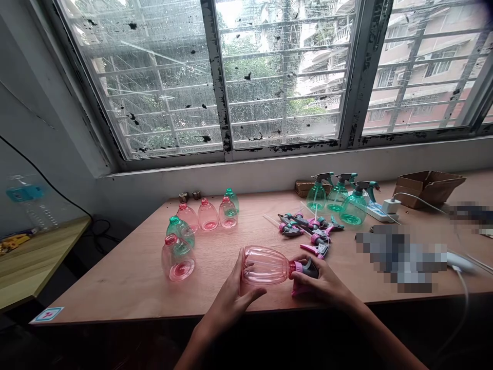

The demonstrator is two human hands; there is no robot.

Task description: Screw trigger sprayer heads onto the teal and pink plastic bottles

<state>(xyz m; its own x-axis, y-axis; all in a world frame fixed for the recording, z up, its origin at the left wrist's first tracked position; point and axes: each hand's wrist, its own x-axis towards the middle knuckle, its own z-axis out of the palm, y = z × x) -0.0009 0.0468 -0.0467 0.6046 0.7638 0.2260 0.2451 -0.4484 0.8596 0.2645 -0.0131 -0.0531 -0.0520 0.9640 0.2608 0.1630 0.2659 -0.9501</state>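
A clear pink spray bottle (265, 265) lies on its side near the front edge of the wooden table (127, 277). My left hand (234, 295) is wrapped round its wide base. My right hand (319, 282) is closed on the grey and pink trigger head (308, 268) at the bottle's neck. A pile of loose pink and teal trigger heads (308, 228) lies just beyond my right hand.
Several empty pink and green bottles (192, 226) stand at the left. Three assembled green spray bottles (339, 198) stand at the back, beside a power strip (379, 211) and an open cardboard box (427, 187). A window spans the far wall.
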